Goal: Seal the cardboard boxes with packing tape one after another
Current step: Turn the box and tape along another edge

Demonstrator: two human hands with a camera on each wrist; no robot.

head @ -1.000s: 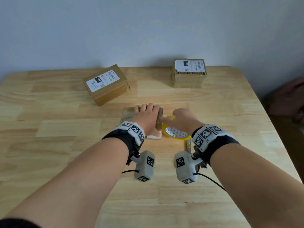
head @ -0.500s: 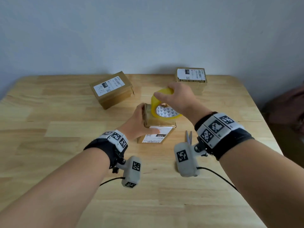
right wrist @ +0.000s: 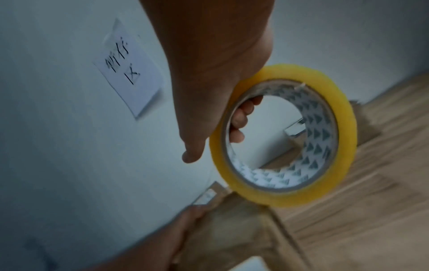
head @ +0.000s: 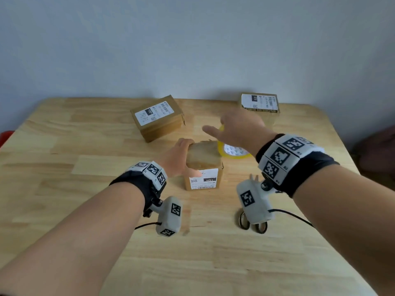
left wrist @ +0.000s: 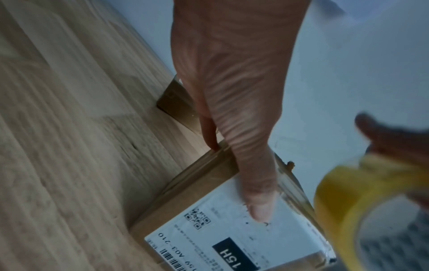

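A small cardboard box [head: 203,163] stands on end in the middle of the wooden table [head: 85,146], its white label [head: 204,178] facing me. My left hand [head: 181,154] grips it from the left side, thumb on the label [left wrist: 257,199]. My right hand [head: 239,129] holds a yellow roll of packing tape [head: 234,151] just right of and behind the box top, fingers curled through the core [right wrist: 241,121]. The tape roll [right wrist: 283,135] hangs above the box [right wrist: 232,238] in the right wrist view. Whether a strip runs from the roll to the box is blurred.
Two more labelled cardboard boxes sit at the back: one angled at centre left [head: 158,117], one at the right [head: 259,103]. Scissors [head: 252,223] lie on the table under my right wrist. A wall rises behind the table's far edge.
The box went from lying flat to standing on end with my left hand at its side. My right hand lifted the tape roll off the table and carried it over and behind the box.
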